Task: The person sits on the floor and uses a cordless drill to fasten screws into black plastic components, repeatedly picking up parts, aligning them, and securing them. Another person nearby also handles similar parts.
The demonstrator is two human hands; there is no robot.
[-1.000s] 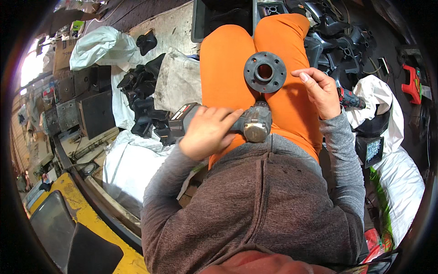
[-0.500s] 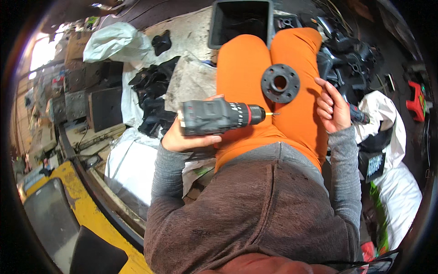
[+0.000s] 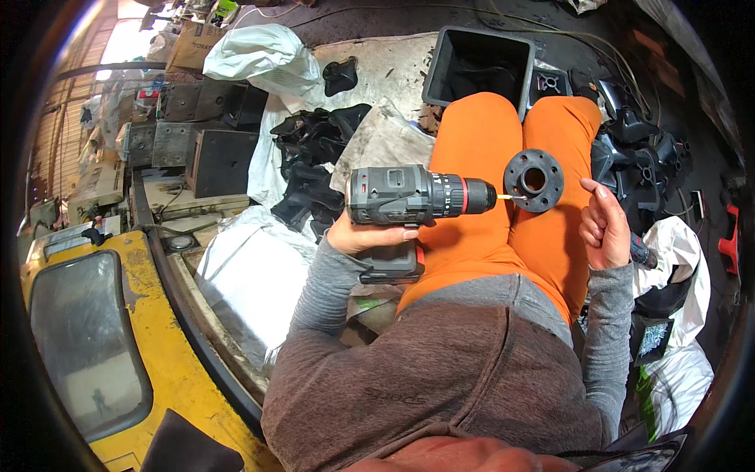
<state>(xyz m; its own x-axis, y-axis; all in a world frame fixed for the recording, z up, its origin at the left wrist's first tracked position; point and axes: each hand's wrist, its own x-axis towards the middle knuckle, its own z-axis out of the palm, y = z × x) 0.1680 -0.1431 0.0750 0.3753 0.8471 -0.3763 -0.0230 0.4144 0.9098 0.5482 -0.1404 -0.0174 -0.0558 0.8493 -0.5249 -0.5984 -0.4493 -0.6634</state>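
Observation:
My left hand point(image 3: 366, 236) grips the handle of a grey and black cordless drill point(image 3: 401, 197), held level over my left thigh. Its yellow bit points right and almost meets the rim of a black round flange point(image 3: 515, 167). The flange has a centre hole and small bolt holes, and it lies on my orange trousers point(image 3: 472, 141) between the thighs. To the right of the flange my right hand point(image 3: 605, 224) hovers with its fingers loosely curled. It does not touch the flange, and I see nothing in it.
A black square bin point(image 3: 480, 67) stands beyond my knees. Black moulded parts lie heaped at left point(image 3: 314, 149) and right point(image 3: 637, 157). White sacks point(image 3: 244, 267) and a yellow machine body point(image 3: 157, 362) are to my left. A second small drill point(image 3: 645, 256) lies by my right wrist.
The drill has swung from pointing into my lap to lying level, with its bit now close to the flange. My right hand has drawn slightly away from the flange.

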